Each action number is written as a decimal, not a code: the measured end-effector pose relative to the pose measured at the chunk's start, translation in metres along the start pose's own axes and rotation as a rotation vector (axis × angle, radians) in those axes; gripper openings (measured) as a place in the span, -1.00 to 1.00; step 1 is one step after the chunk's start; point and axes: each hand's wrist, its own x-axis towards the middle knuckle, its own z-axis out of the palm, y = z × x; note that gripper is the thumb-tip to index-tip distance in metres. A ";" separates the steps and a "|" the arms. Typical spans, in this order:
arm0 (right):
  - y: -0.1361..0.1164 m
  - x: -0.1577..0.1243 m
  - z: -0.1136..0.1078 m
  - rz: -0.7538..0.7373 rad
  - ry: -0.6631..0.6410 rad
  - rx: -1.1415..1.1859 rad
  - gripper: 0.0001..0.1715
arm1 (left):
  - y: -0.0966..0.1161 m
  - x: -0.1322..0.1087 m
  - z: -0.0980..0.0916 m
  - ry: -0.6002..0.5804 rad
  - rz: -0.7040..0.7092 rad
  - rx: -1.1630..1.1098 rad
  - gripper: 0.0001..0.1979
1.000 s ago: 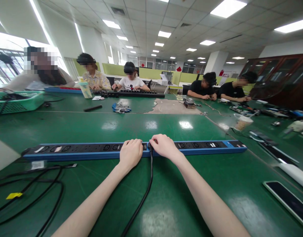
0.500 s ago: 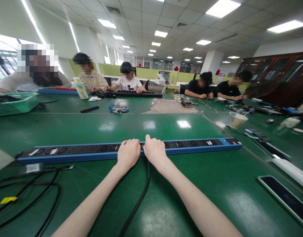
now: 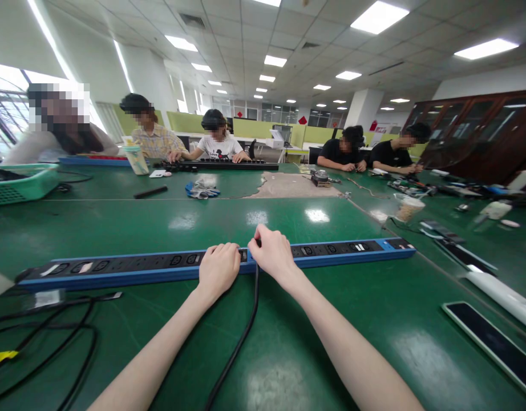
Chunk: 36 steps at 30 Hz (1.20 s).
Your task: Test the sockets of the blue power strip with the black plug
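Note:
A long blue and black power strip (image 3: pixel 340 249) lies across the green table in front of me, with rows of sockets facing up. My left hand (image 3: pixel 219 267) is wrapped over its middle, fingers curled on the far side. Just right of it, my right hand (image 3: pixel 274 251) is closed around the plug end of a black power cord (image 3: pixel 248 328), slightly above the strip. A bit of dark plug shows by the thumb; the rest is hidden in the fingers. From there the cord drops over the strip's near edge and runs toward me.
Looped black cable (image 3: pixel 92 337) with a yellow tag lies at the left. A phone (image 3: pixel 489 342) rests at the right. Farther off are a green basket (image 3: pixel 23 185), gloves (image 3: pixel 202 188) and a plastic cup (image 3: pixel 408 208). Several people sit working across the table.
My right hand has risen a little off the strip with the plug end of the cord, uncovering a blue section between my hands. My left hand stays on the strip. The view has shifted slightly.

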 end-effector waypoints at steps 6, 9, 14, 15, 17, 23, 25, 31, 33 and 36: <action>0.027 0.006 -0.064 -0.034 0.129 0.135 -0.73 | 0.001 0.000 0.000 -0.002 -0.008 -0.022 -0.66; 0.061 0.004 -0.075 0.011 0.066 0.140 -0.75 | 0.002 0.000 0.000 -0.001 -0.008 -0.033 -0.66; 0.126 -0.003 -0.068 0.111 -0.012 0.199 -0.76 | 0.000 0.001 0.000 -0.018 -0.019 -0.050 -0.66; 0.136 -0.005 -0.066 0.119 -0.023 0.206 -0.77 | 0.000 0.001 -0.001 -0.016 -0.028 -0.061 -0.66; 0.148 -0.007 -0.062 0.123 -0.042 0.207 -0.76 | 0.005 0.001 -0.003 0.007 -0.033 -0.087 -0.66; 0.143 -0.002 -0.052 0.043 -0.080 0.116 -0.82 | 0.058 0.015 -0.009 0.029 0.143 -0.186 -0.61; 0.140 0.000 -0.047 0.019 -0.094 0.084 -0.85 | 0.082 0.023 -0.004 0.021 0.154 -0.230 -0.60; 0.144 0.000 -0.027 -0.011 -0.090 0.081 -0.88 | 0.121 0.039 0.020 -0.033 0.146 -0.223 -0.64; 0.144 0.000 -0.022 -0.029 -0.094 0.078 -0.88 | 0.123 0.039 0.024 -0.036 0.132 -0.204 -0.67; 0.140 -0.002 -0.015 -0.032 -0.106 0.028 -0.88 | 0.121 0.037 0.025 -0.030 0.149 -0.208 -0.69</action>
